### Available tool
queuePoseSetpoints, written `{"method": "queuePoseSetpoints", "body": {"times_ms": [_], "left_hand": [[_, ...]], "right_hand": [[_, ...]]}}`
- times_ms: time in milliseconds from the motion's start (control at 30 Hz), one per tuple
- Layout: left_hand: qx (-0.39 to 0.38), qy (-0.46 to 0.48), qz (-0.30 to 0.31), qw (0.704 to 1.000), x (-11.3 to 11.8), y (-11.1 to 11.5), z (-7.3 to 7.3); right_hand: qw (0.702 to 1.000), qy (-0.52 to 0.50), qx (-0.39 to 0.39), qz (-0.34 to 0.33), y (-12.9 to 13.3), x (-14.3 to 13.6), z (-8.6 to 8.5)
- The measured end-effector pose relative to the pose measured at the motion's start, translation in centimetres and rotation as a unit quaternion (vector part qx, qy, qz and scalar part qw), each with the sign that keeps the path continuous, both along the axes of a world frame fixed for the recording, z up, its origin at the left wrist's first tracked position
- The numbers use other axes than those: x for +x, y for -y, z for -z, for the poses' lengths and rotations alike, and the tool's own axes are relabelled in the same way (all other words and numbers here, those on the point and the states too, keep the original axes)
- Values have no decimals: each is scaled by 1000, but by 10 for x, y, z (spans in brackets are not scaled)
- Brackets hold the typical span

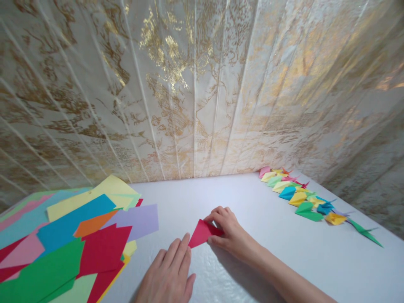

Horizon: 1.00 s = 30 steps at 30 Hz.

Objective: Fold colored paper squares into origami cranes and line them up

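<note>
A small folded piece of red paper (200, 234) lies on the white table between my two hands. My right hand (229, 230) pinches its right side, thumb below and fingers above. The fingers of my left hand (172, 269) are stretched out flat, their tips at the lower left corner of the red paper. Part of the paper's right side is hidden by the right fingers.
Loose coloured paper sheets (63, 235) overlap in a pile on the left. Several folded paper figures (308, 211) stand in slanting rows along the right of the white table (202, 191). A gold-patterned curtain (189, 105) hangs behind.
</note>
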<state>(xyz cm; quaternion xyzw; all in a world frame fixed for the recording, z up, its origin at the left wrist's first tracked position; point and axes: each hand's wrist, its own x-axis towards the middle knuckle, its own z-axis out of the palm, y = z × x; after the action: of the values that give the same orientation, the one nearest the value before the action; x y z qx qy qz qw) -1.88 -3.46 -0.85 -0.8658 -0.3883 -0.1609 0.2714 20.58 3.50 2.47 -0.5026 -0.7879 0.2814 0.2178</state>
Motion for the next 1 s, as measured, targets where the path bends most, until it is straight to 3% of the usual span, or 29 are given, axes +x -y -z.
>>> {"method": "queuePoseSetpoints", "body": {"times_ms": [133, 333, 467, 600, 767, 900, 1000], "left_hand": [[0, 5, 9, 1000, 2, -2, -5], [-37, 61, 19, 997, 4, -9, -15], [-65, 55, 38, 996, -4, -16, -13], [-87, 25, 51, 995, -9, -17, -8], [-83, 45, 44, 995, -5, -13, -4], [-80, 71, 43, 993, -4, -14, 2], [-77, 92, 36, 992, -5, -15, 5]], "right_hand": [[999, 5, 44, -31, 0, -15, -3], [974, 32, 147, -168, -11, -20, -2], [959, 55, 163, -226, -22, -12, -2], [947, 92, 197, -235, -21, 5, -4], [934, 141, 227, -237, 1, 11, -8], [926, 141, 263, -232, 13, 2, 1], [944, 85, 240, -210, 7, -3, 11]]}}
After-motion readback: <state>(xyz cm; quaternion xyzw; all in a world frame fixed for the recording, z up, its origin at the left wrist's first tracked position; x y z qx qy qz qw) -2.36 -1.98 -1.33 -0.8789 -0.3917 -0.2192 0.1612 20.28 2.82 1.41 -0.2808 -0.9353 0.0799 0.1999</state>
